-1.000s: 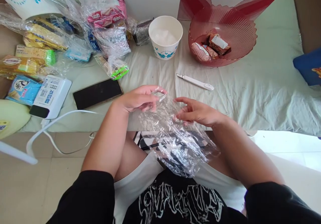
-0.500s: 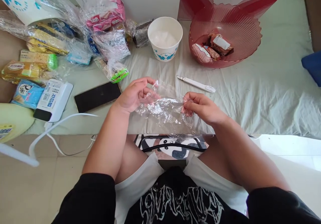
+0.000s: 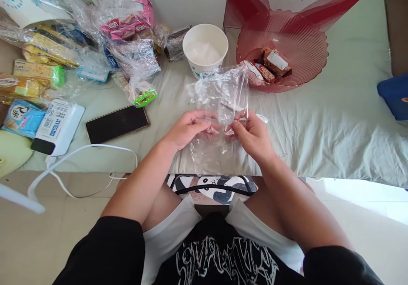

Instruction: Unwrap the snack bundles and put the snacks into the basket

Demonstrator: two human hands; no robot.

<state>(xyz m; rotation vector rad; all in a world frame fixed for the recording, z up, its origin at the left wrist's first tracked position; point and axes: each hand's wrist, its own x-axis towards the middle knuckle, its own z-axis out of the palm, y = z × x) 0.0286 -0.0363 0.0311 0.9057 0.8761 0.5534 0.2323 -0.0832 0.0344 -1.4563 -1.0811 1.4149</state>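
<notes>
A crinkled, see-through plastic bag [image 3: 219, 87] is spread upright between my hands above the front of the cloth-covered surface. My left hand [image 3: 193, 127] grips it from the left, some fingertips showing through the film. On the other side my right hand [image 3: 251, 134] pinches the film between thumb and fingers. Behind the bag lies a white-handled utility knife [image 3: 262, 118], partly seen through the plastic. The bag's upper edge overlaps the front of a white paper tub [image 3: 206, 47] with whitish film-like material inside, and reaches near a pink ribbed bowl [image 3: 306, 70] holding several wrapped snacks [image 3: 276, 61].
To the left lie a phone [image 3: 117, 124], a white power device [image 3: 60, 125] with a cable [image 3: 92, 146], and several packaged snacks [image 3: 127, 25]. A red and white carton [image 3: 344, 4] stands behind the bowl. A blue object [image 3: 395, 91] sits at the far right.
The plastic bag has been raised and opened out upward, now overlapping the tub. My hands have come closer together, the left moving right. The view has shifted slightly.
</notes>
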